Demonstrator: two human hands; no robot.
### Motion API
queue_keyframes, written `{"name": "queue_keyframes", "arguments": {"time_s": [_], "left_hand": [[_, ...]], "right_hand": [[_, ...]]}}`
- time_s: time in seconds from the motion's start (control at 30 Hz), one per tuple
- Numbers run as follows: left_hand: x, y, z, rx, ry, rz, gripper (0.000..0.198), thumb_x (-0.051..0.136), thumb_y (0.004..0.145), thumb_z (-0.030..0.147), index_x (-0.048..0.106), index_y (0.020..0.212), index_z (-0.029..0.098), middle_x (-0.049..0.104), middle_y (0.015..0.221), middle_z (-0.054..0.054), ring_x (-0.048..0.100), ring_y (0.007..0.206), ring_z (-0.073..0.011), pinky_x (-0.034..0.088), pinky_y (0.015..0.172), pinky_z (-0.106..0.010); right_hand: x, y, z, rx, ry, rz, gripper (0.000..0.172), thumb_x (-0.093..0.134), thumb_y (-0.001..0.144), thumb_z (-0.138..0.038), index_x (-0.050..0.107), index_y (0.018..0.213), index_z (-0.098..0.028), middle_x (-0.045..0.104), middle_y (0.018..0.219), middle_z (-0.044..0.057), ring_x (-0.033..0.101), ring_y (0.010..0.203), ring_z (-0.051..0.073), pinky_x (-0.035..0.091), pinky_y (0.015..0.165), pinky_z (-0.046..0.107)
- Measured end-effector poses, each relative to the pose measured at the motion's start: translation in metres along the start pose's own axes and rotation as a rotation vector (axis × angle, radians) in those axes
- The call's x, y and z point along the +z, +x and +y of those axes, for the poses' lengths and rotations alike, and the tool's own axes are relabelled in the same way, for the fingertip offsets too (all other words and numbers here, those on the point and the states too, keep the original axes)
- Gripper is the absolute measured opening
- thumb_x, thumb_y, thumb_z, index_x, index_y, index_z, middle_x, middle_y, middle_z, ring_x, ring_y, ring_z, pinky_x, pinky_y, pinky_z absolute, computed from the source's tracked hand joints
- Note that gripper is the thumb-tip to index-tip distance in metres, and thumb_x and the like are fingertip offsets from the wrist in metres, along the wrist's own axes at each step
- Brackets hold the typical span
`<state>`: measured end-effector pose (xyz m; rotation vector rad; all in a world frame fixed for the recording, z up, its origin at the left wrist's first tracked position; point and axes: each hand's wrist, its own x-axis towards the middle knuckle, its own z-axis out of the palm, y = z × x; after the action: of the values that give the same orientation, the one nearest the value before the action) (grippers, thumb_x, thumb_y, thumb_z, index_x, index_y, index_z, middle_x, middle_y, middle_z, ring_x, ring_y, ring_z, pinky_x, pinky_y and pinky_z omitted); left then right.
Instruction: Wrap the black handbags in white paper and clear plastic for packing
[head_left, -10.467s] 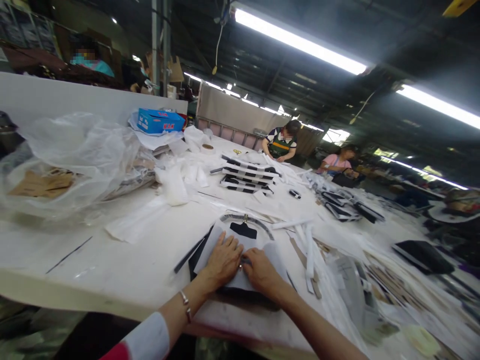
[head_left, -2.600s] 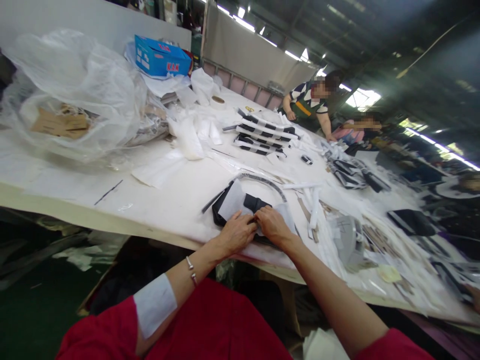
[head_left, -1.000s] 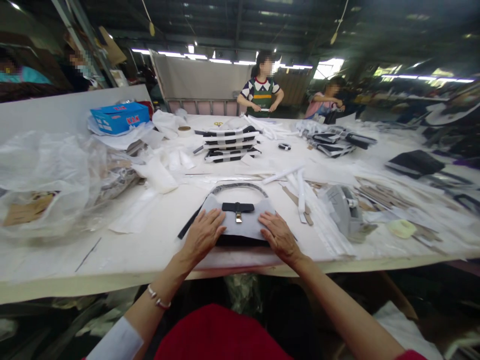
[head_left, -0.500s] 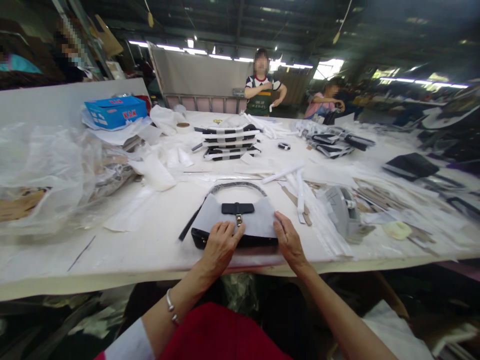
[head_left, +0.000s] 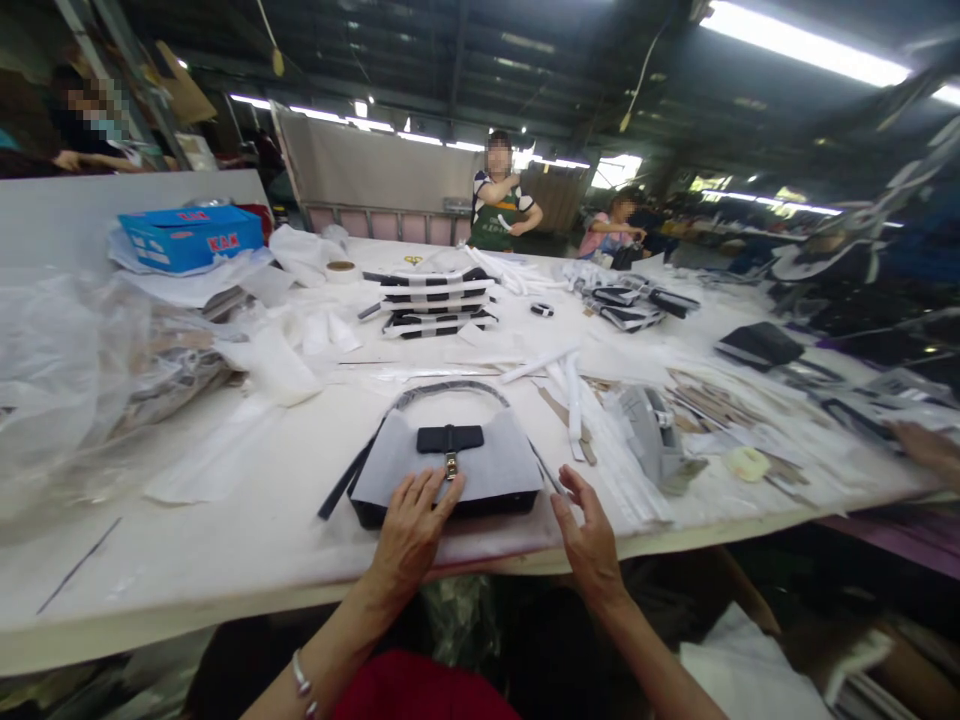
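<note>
A black handbag [head_left: 495,462] lies flat near the front edge of the white table [head_left: 247,520], its front covered in grey-white paper, with a dark clasp tab and a curved handle at the top. My left hand [head_left: 411,528] rests flat on the bag's lower front, fingers stretched out. To the right of the bag, my right hand [head_left: 590,535] hovers by its corner with fingers spread, holding nothing.
Clear plastic bags [head_left: 90,370] are heaped at the left, a blue box [head_left: 191,237] behind them. Stacked wrapped bags [head_left: 435,300] sit mid-table. Paper strips and a grey piece [head_left: 649,440] lie at the right. A person in a striped shirt [head_left: 496,205] stands at the far end.
My right hand has come off the bag's right side and drawn back toward the table edge. The left hand stays on the bag. The view has shifted slightly.
</note>
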<state>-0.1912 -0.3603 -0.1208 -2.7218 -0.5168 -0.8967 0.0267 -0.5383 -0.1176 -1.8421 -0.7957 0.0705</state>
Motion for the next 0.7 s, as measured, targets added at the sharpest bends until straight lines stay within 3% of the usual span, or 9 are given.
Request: {"name": "queue_keyframes", "arguments": {"time_s": [0.27, 0.4, 0.53, 0.7], "left_hand": [[0.015, 0.002, -0.007, 0.025, 0.047, 0.09, 0.053, 0.035, 0.093, 0.002, 0.056, 0.137, 0.022, 0.062, 0.135, -0.007, 0.059, 0.121, -0.0244, 0.04, 0.107, -0.042], [0.018, 0.004, -0.007, 0.016, 0.043, 0.131, 0.051, 0.035, 0.094, 0.001, 0.057, 0.136, 0.021, 0.063, 0.133, -0.006, 0.06, 0.12, -0.0228, 0.04, 0.108, -0.041], [0.018, 0.001, -0.006, 0.027, 0.043, 0.16, 0.051, 0.036, 0.094, 0.001, 0.055, 0.137, 0.02, 0.061, 0.136, -0.007, 0.058, 0.124, -0.0226, 0.037, 0.113, -0.042], [0.021, -0.003, -0.007, 0.032, 0.035, 0.165, 0.054, 0.036, 0.092, -0.001, 0.053, 0.139, 0.02, 0.059, 0.138, -0.007, 0.055, 0.128, -0.0214, 0.029, 0.119, -0.042]], "right_hand": [[-0.003, -0.004, 0.016, 0.043, -0.004, -0.004, 0.047, 0.058, 0.087, -0.047, 0.062, 0.123, -0.018, 0.068, 0.122, 0.013, 0.067, 0.101, 0.025, 0.054, 0.092, 0.042], [-0.009, 0.007, 0.017, 0.016, -0.03, 0.013, 0.042, 0.057, 0.088, -0.047, 0.065, 0.118, -0.018, 0.07, 0.117, 0.012, 0.068, 0.095, 0.023, 0.055, 0.087, 0.038], [-0.022, 0.039, 0.012, -0.059, -0.097, 0.088, 0.038, 0.056, 0.089, -0.046, 0.068, 0.113, -0.018, 0.071, 0.112, 0.011, 0.067, 0.093, 0.023, 0.054, 0.085, 0.038], [-0.022, 0.102, 0.013, -0.216, -0.178, 0.072, 0.031, 0.051, 0.092, -0.041, 0.07, 0.104, -0.019, 0.072, 0.103, 0.01, 0.066, 0.092, 0.022, 0.053, 0.083, 0.036]]}}
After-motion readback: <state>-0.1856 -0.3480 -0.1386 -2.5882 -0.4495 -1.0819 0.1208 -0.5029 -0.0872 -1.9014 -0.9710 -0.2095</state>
